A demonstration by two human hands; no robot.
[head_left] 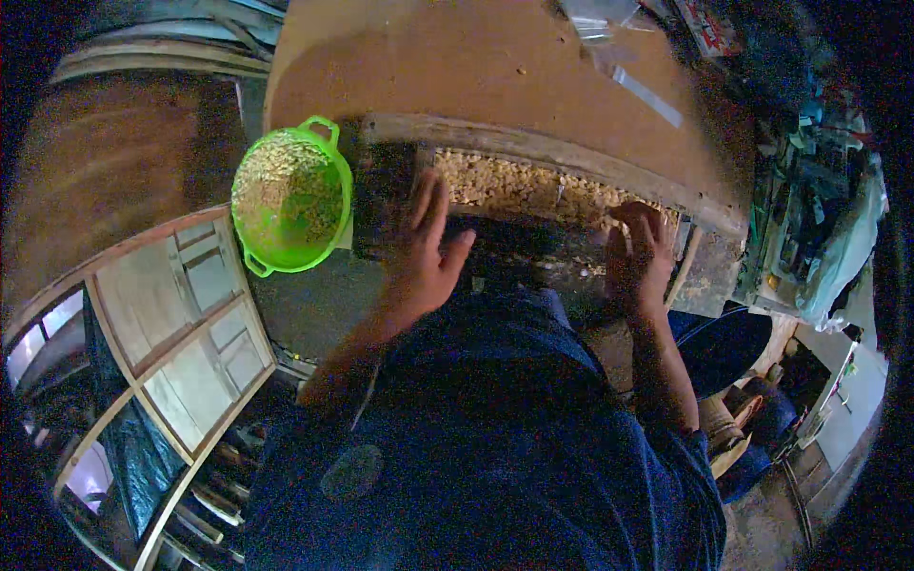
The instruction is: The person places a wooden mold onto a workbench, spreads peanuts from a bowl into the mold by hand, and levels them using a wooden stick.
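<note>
A long wooden trough [519, 143] in front of me holds a layer of small tan pieces [514, 186], too small to name. My left hand [428, 252] hovers by the trough's left end, fingers stretched and thumb apart, holding nothing. Over the right end, my right hand [643, 252] bends its fingers down at the pieces. Its thumb comes in close to the fingers, and a light bit shows between them that I cannot make out. Left of the trough is a bright green two-handled basin [345, 195], partly filled with similar pale pieces.
A brown board surface [428, 67] extends beyond the trough, with clear plastic [605, 19] at its far right. Clutter and a plastic bag [838, 276] stand at the right. A wooden panelled frame [186, 333] leans at the left. Dark round containers [724, 347] sit low at right.
</note>
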